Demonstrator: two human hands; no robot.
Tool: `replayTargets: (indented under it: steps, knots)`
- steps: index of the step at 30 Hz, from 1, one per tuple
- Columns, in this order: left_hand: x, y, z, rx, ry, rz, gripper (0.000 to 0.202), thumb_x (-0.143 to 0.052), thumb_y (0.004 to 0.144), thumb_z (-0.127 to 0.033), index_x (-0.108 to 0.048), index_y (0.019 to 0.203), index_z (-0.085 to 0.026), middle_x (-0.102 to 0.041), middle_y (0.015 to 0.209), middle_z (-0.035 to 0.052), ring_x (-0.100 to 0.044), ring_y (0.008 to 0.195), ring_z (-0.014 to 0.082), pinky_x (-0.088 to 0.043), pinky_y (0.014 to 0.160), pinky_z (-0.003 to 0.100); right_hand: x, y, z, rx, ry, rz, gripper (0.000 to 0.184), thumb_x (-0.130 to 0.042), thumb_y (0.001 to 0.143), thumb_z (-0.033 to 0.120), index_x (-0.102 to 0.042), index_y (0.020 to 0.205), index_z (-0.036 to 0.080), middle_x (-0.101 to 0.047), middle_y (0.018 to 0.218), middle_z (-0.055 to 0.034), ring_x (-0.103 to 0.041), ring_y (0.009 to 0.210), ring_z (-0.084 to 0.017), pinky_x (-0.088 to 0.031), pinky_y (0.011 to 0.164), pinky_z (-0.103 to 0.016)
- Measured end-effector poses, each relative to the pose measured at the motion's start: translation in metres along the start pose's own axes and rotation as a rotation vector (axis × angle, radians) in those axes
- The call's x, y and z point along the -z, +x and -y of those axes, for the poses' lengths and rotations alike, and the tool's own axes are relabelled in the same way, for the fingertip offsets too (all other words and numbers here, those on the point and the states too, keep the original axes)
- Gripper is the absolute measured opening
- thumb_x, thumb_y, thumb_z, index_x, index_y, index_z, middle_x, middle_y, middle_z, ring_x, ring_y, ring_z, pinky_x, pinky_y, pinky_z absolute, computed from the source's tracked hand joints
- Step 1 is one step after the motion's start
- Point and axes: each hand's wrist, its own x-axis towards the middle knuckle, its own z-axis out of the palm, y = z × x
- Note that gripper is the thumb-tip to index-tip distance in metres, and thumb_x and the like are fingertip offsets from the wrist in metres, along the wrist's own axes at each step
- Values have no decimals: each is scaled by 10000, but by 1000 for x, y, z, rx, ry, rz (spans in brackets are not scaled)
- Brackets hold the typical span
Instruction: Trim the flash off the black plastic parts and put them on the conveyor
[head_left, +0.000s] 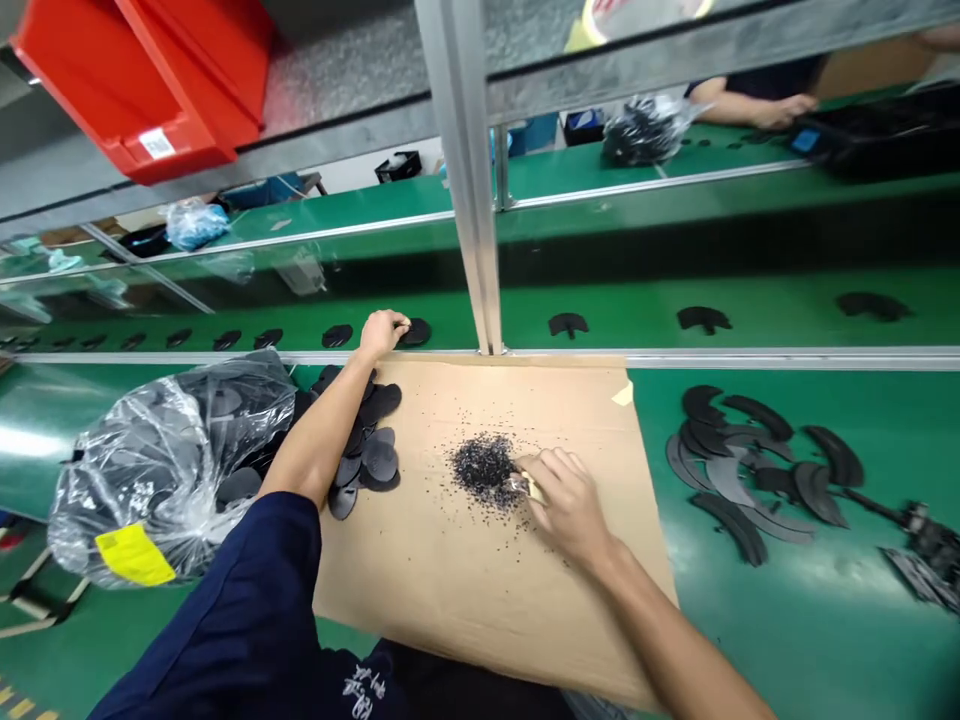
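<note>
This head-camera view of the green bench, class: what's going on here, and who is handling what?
A person's right hand pinches a small pale yellow piece beside a heap of black granules on a flat brown cardboard sheet. Their left hand is at a round black disc past the sheet's far edge. More black discs lie near a clear plastic bag. Curved black pieces lie on the green bench surface, and a co-worker's hand rests across the bench.

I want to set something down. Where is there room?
Bare patches: the cardboard sheet below the black crumbs, and the green belt below the curved black pieces. It's crowded around the black discs by the left hand.
</note>
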Motion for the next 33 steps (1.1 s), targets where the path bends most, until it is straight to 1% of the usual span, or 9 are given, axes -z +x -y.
replayTargets:
  steps: [6, 8, 11, 13, 17, 21, 27, 31, 33]
  knots:
    - [-14, -13, -17, -59, -11, 30, 195, -582, 914, -184, -763, 965, -132, -773, 1022, 143, -701, 1035, 293, -519, 953, 361, 0, -5, 2, -50, -4, 45, 283, -525, 833, 24, -650, 1033, 180, -636, 841, -50, -509, 792, -205, -360, 699, -332]
    - [-19, -24, -36, -225, -87, 168, 200, -599, 935, -273, -767, 936, -165, -788, 967, 80, -720, 959, 246, -534, 897, 308, -1, -7, 3, -57, 0, 74, 267, -540, 849, 32, -649, 1038, 184, -648, 872, -57, -509, 812, -207, -356, 710, -332]
    - [-36, -39, -82, -616, -272, 416, 234, -591, 964, -348, -757, 1030, -198, -790, 1055, 42, -728, 963, 199, -546, 882, 276, -4, -10, 5, -77, 4, 111, 236, -566, 875, 47, -649, 1041, 193, -651, 898, -57, -508, 824, -204, -342, 719, -330]
    - [-54, -43, -121, -740, -275, 416, 260, -535, 1000, -311, -731, 1130, -200, -763, 1155, 66, -710, 1057, 207, -541, 961, 316, -5, -11, 5, -83, -5, 131, 213, -581, 884, 60, -649, 1035, 194, -643, 887, -53, -503, 819, -201, -332, 718, -329]
    - [-94, -30, -192, -617, -179, 320, 336, -490, 1008, -204, -664, 1294, -194, -690, 1261, 128, -652, 1185, 248, -501, 1071, 390, -6, -13, 4, -81, -26, 163, 171, -591, 888, 97, -648, 1012, 200, -629, 860, -45, -497, 814, -200, -330, 720, -330]
    - [-114, -10, -226, -470, -170, 267, 291, -554, 949, -141, -701, 1198, -176, -685, 1174, 137, -675, 1109, 242, -523, 987, 338, -6, -16, 2, -96, -68, 173, 170, -599, 860, 91, -643, 980, 203, -617, 848, -39, -498, 814, -195, -336, 726, -325]
    - [-96, -15, -214, -460, -256, 160, 155, -542, 913, -102, -684, 887, -160, -687, 973, 133, -678, 993, 276, -522, 908, 372, -6, -16, 2, -149, -71, 115, 191, -601, 849, 104, -668, 998, 203, -620, 835, -43, -523, 810, -201, -383, 732, -326]
    - [-69, -55, -168, -520, -331, 114, 133, -534, 951, -180, -664, 931, -169, -702, 955, 92, -675, 947, 224, -530, 894, 330, -2, -9, 2, -297, 43, -118, 303, -568, 902, 140, -679, 1174, 210, -663, 880, -64, -571, 818, -218, -452, 746, -352]
    - [-58, -88, -140, -561, -428, 174, 117, -563, 959, -233, -661, 950, -170, -717, 932, 65, -688, 878, 188, -546, 835, 293, 1, -3, 2, -413, 158, -299, 303, -612, 929, 248, -659, 1228, 222, -682, 941, -71, -591, 804, -214, -492, 743, -359]
